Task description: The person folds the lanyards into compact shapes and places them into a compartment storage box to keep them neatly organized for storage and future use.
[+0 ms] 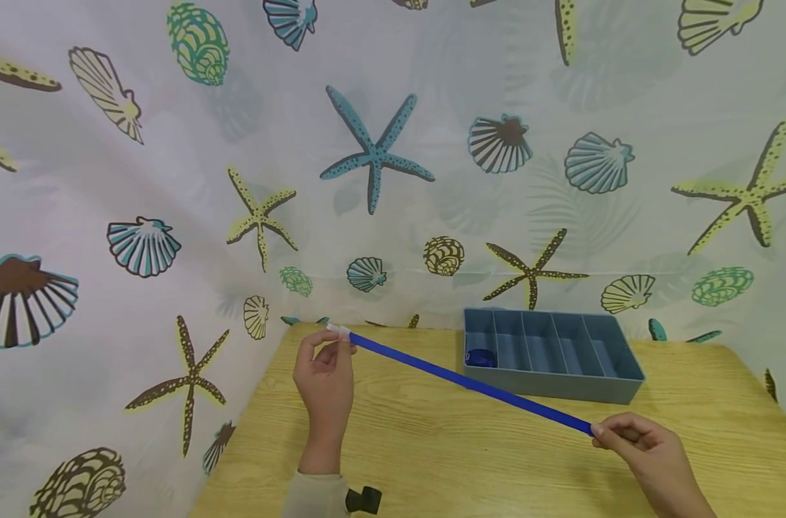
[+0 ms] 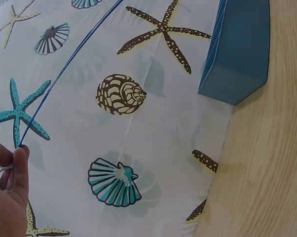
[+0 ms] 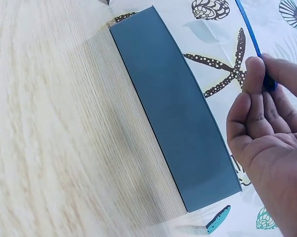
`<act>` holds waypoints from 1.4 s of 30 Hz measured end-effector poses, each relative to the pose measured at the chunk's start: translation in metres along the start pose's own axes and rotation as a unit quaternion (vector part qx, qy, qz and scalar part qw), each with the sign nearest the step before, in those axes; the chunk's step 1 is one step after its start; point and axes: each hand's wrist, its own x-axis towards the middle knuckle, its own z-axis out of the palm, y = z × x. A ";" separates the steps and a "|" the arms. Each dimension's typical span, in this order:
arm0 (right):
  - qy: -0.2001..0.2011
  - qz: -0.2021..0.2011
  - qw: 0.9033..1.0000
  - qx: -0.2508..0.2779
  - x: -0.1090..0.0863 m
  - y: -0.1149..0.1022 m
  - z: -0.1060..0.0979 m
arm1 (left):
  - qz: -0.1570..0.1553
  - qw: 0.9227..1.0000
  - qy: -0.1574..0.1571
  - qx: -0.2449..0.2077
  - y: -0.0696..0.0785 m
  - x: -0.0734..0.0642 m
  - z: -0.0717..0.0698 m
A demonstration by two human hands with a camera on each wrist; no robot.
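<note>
A narrow blue ribbon (image 1: 464, 379) stretches straight between both hands above the table, sloping down to the right in the head view. My left hand (image 1: 326, 381) pinches its left end, where a small white piece (image 1: 338, 330) shows at the fingertips. At the other end, my right hand (image 1: 653, 452) pinches the ribbon between thumb and fingers. In the right wrist view, a bit of blue (image 3: 270, 83) shows below the pinch, partly hidden by the fingers. From the left wrist, the ribbon (image 2: 69, 61) appears edge-on as a thin taut line.
Behind the ribbon, a blue-grey divided box (image 1: 555, 385) stands at the back of the wooden table (image 1: 419, 439). Its leftmost compartment holds a rolled blue item (image 1: 481, 357). A cloth (image 1: 419, 65) printed with shells and starfish hangs behind and at the left.
</note>
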 end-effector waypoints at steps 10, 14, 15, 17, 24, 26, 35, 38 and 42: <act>-0.001 0.020 0.999 0.029 0.001 -0.002 -0.005 | -0.006 1.000 -0.006 -0.003 0.000 0.001 -0.001; 0.015 0.039 0.999 -0.023 0.001 -0.003 -0.006 | -0.010 1.000 -0.010 -0.002 0.001 0.001 -0.001; 0.018 0.040 0.998 -0.035 0.001 -0.003 -0.006 | -0.010 1.000 -0.011 -0.003 0.001 0.000 0.000; 0.025 0.038 0.997 -0.059 0.001 -0.002 -0.006 | -0.009 1.000 -0.011 -0.006 0.001 0.000 0.000; 0.037 0.024 0.990 -0.134 0.002 0.002 -0.005 | -0.001 1.000 -0.011 -0.016 0.000 0.000 0.003; 0.035 0.007 0.987 -0.155 0.001 0.004 -0.005 | -0.003 1.000 -0.011 -0.014 -0.001 -0.001 0.003; 0.055 -0.014 0.966 -0.253 0.000 0.007 -0.001 | -0.026 0.999 -0.036 -0.010 -0.001 -0.003 0.000; 0.072 -0.021 0.959 -0.272 -0.002 0.003 0.002 | -0.031 0.999 -0.041 -0.009 0.001 -0.003 -0.002; 0.082 -0.042 0.963 -0.254 -0.006 0.000 0.005 | -0.041 0.998 -0.050 -0.020 0.004 -0.004 -0.002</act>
